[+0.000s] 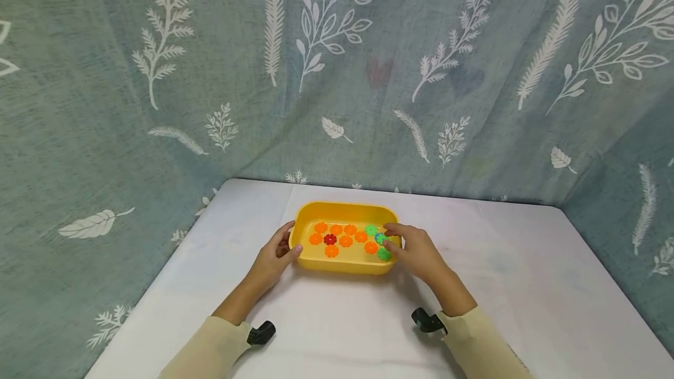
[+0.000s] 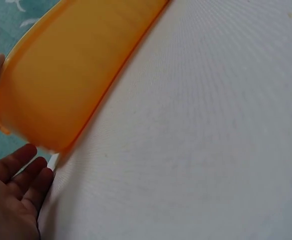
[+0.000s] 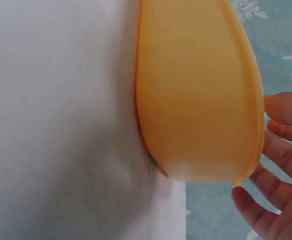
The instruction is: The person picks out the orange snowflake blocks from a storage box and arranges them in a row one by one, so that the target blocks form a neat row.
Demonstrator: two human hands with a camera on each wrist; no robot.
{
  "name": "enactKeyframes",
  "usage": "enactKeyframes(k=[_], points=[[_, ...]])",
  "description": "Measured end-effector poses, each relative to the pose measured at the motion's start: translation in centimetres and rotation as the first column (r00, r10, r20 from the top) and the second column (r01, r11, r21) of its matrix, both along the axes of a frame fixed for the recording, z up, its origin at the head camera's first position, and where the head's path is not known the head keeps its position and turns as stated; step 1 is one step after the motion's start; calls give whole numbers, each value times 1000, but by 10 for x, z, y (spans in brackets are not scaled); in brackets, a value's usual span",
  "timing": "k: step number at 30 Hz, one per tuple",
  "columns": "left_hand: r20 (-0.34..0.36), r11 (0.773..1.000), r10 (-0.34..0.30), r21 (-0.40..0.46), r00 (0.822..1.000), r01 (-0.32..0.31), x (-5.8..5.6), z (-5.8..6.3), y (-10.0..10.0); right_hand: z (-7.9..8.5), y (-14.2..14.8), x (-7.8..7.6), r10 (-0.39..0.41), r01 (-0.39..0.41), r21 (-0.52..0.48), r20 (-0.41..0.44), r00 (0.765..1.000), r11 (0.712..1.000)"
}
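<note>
A yellow tray [image 1: 339, 266] with rounded corners stands on the white-covered table. Flower-shaped plastic pieces lie inside it: several orange ones [image 1: 345, 241], a dark red one [image 1: 330, 239] and some green ones [image 1: 384, 254] toward the right. My left hand [image 1: 275, 257] holds the tray's left end, thumb over the rim and fingers along the outside. My right hand [image 1: 418, 250] reaches over the right end, its thumb and index finger spread inside the rim. Close to those fingertips sits a blue-and-green piece [image 1: 380, 238]. In the right wrist view, the tray wall hides part of the right fingers.
White cloth [image 1: 337, 320] covers the table around the tray. Behind and along the sides hangs a grey-green curtain [image 1: 337, 104] with white leaf prints. Each wrist carries a black camera mount below it, the left one [image 1: 261, 333] and the right one [image 1: 426, 320].
</note>
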State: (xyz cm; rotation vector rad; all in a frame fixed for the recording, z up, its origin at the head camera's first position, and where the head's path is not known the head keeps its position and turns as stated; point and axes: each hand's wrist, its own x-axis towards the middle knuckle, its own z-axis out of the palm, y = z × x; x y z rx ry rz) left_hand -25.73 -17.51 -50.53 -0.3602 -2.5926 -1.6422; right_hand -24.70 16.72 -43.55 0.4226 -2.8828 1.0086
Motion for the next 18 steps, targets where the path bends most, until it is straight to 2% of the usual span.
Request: enactKeyframes(k=[5,8,14,18], points=[[-3,999,-24,-46,1000,24,7,2,0,-7,-6,-4,44,-44,-8,7,999,999],[2,999,-25,-36,1000,25,10,2,1,-9,-11,-7,73,-73,24,36,997,997],[-21,999,-38,16,999,38,7,0,-1,-4,-26,-17,89,-95,93,74,993,991],[-43,999,-32,35,999,34,5,0,-3,-1,-33,-24,67,-93,182,143,987,979]])
